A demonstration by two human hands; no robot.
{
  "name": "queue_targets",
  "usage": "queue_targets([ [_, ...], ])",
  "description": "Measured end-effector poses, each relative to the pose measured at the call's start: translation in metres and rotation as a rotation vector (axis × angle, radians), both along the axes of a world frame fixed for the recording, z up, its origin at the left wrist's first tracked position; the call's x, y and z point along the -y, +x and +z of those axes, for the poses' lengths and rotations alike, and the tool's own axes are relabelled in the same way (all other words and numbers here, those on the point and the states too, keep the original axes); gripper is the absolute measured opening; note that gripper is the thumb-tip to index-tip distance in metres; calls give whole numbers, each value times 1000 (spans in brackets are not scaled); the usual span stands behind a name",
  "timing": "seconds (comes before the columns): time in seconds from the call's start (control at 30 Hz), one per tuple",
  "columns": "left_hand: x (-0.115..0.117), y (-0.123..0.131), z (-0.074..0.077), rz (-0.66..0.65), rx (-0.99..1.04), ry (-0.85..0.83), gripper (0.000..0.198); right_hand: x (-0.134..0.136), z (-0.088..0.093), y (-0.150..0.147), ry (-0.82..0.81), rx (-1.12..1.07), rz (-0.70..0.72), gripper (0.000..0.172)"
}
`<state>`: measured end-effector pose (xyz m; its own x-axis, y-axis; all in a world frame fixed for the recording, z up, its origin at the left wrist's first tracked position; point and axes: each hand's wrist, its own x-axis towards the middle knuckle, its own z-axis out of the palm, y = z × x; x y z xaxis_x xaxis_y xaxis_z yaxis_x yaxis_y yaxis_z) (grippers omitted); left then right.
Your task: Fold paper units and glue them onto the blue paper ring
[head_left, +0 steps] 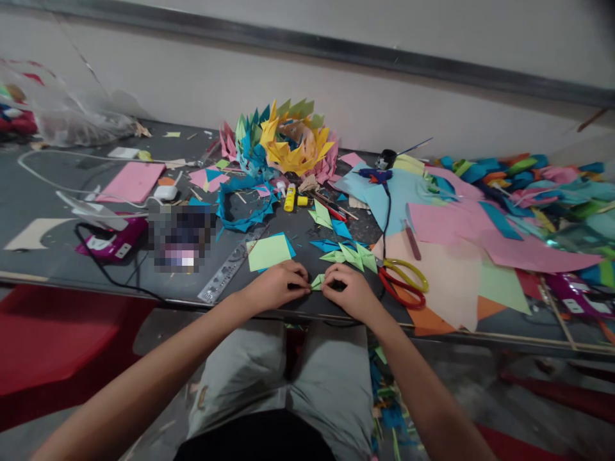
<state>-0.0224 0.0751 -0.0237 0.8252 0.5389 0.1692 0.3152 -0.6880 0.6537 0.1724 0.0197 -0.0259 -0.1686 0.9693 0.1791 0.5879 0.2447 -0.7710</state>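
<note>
Between my two hands, near the table's front edge, is a small folded piece of light green paper (317, 282). My left hand (283, 283) pinches its left end. The thumb and fingers of my right hand (350, 289) close on its right end. Just beyond my right hand lie several folded light green paper pieces (354, 256), with folded blue paper (327, 245) behind them. A stack of light green paper squares (270, 252), with blue sheets under it, sits beyond my left hand.
Scissors with red and yellow handles (404, 283) lie right of my hands. A clear ruler (230, 266) lies left. Behind are a blue paper ring (245, 224), a glue stick (289, 198), a yellow folded-paper ring (295, 160) and a glue gun (375, 175). Coloured sheets (446, 269) spread rightward.
</note>
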Motion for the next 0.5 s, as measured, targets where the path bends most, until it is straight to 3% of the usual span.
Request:
queue_targets([
  [0.2,-3,9,9,36,-152,45,15,1,-3,7,34,-26,45,8],
  [0.5,-11,15,11,23,-196,-42,8,4,-12,6,115,56,-91,11],
])
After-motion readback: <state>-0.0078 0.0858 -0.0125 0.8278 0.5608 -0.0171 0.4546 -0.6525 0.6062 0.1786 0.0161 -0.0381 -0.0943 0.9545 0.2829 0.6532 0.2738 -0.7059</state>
